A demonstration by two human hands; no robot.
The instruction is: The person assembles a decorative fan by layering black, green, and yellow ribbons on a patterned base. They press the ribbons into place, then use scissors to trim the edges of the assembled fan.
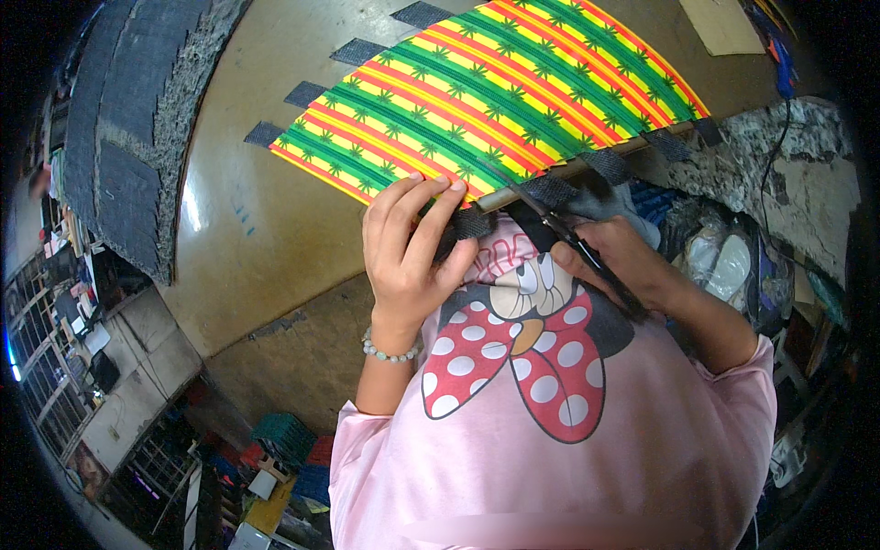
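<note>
A striped fabric sheet (495, 101) in green, yellow and red, with a leaf print, lies on the brown tabletop. Dark woven strips (607, 165) stick out along its near and far edges. My left hand (403, 238) rests its fingertips on the sheet's near left corner, fingers stretched out and thumb apart, close to a dark strip. In my right hand (623, 252) is a pair of black scissors (554, 223), its blades pointing up-left toward the strips at the sheet's near edge. My palm and fingers partly hide the scissors' handles.
A stack of dark grey material (124, 137) with frayed edges stands at the left of the tabletop (247, 266). A beige card (722, 26) lies at the far right. Clear plastic bags (724, 261) sit right of my body, and a green crate (284, 438) stands lower left.
</note>
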